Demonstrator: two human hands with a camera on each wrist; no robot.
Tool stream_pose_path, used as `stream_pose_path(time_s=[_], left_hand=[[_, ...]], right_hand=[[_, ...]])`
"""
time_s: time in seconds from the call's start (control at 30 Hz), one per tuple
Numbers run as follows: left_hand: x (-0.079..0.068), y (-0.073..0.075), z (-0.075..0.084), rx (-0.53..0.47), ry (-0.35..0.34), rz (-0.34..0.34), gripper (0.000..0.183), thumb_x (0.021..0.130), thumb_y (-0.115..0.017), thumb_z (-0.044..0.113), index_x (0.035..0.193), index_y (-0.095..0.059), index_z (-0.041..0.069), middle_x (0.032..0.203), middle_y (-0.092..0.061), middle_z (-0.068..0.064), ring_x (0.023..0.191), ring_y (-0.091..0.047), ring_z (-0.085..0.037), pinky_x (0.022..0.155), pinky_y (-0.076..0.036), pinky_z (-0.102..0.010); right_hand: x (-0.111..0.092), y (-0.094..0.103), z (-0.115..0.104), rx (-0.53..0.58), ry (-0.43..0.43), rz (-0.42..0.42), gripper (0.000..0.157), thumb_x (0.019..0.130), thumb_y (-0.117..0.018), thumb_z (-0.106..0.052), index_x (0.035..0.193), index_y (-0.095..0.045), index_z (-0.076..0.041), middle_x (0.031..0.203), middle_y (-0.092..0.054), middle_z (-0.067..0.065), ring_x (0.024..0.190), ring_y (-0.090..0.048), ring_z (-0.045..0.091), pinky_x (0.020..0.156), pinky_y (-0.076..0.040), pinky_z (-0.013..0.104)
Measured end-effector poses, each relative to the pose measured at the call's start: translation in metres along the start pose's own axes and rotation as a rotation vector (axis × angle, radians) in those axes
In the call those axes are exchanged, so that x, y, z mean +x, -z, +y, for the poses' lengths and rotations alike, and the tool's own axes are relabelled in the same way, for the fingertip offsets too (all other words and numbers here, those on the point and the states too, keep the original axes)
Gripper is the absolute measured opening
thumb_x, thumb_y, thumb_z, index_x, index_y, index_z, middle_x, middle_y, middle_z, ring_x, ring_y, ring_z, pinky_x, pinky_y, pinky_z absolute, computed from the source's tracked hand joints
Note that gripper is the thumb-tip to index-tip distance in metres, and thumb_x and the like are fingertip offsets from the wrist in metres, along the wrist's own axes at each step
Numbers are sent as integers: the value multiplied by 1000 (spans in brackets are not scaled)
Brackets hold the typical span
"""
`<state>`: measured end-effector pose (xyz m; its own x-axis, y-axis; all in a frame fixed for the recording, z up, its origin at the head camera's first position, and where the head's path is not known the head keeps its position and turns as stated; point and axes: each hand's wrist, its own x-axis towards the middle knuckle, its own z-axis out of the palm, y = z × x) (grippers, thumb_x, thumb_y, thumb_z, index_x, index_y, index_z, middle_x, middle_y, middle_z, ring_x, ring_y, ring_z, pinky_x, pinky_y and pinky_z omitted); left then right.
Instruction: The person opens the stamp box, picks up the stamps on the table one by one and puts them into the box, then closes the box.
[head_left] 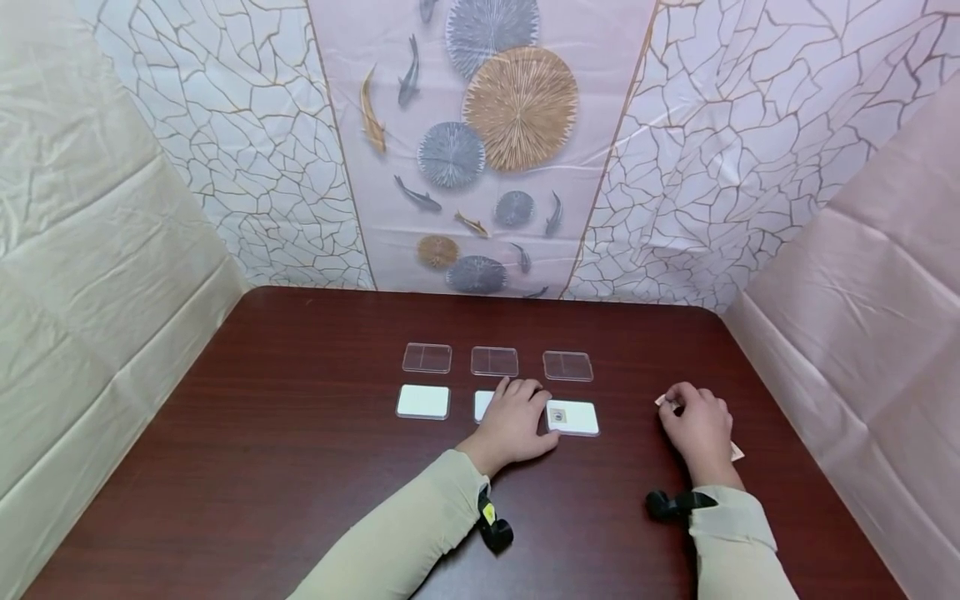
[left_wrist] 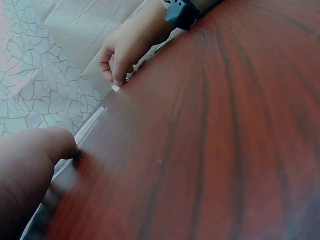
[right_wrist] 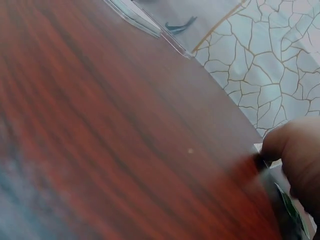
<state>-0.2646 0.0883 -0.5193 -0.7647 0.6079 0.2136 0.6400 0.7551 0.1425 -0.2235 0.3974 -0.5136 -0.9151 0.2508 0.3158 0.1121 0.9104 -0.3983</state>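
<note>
A clear case with a white insert (head_left: 579,419) lies flat, a small stamp-like piece with a dark round picture (head_left: 558,416) at its left end. My left hand (head_left: 514,422) rests at that end, thumb by the near edge; its fingers partly cover the middle white-insert case (head_left: 482,405). In the left wrist view my thumb (left_wrist: 52,145) touches a case edge. To the right, my right hand (head_left: 699,425) pinches a small cream paper piece (head_left: 661,400) low over the table. Another paper corner (head_left: 737,452) shows beside that wrist, the rest hidden.
A third white-insert case (head_left: 423,401) lies to the left. Behind stand in a row three clear lids, left (head_left: 427,357), middle (head_left: 494,361) and right (head_left: 567,365). The dark wooden table (head_left: 262,450) meets fabric walls at its back and sides.
</note>
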Motion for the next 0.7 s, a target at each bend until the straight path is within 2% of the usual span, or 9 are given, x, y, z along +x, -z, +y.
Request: stream_pose_path(time_s=[0.17,0.37,0.47,0.6,0.7], left_hand=[[-1,0,0,-5,0,7,61,91,-59,57,138,-60,18,137,-55,-1,130,-48,-22,118,-28,-51],[-1,-1,0,0,-2,3,61,90,-59,57,138,-60,19,137,-55,-1,130,-48,-22,118,-28,-50],[0,-1,0,3,2,-1,61,91,-59,57,138,-60,19,138,-54,-1,130,-48,-22,119,-27,-50],[0,0,0,2,6,-3,61,91,-59,57,138,-60,19,138,-54,-1,131,-48,-22,119,-27,-50],[0,1,0,0,4,-3,60,91,-59,56,138,-60,19,138,-54,-1,130,-48,-22,119,-27,-50]], right_hand=[[-1,-1,-4,53,27,31,5,90,-65,-13,90,-63,-9,100,-60,21,99,-48,47,91,-32,64],[0,-5,-5,107,73,57,5,88,-67,-9,89,-62,-8,84,-62,12,90,-51,38,84,-35,55],[0,-8,-10,144,99,77,10,92,-66,-11,100,-63,-7,84,-63,10,89,-51,36,80,-37,51],[-1,-14,-19,212,163,114,25,95,-65,-11,119,-64,-4,90,-67,14,91,-54,37,80,-39,51],[-5,-19,-29,262,204,101,26,95,-67,-10,120,-67,-5,94,-68,14,92,-56,34,79,-41,50]])
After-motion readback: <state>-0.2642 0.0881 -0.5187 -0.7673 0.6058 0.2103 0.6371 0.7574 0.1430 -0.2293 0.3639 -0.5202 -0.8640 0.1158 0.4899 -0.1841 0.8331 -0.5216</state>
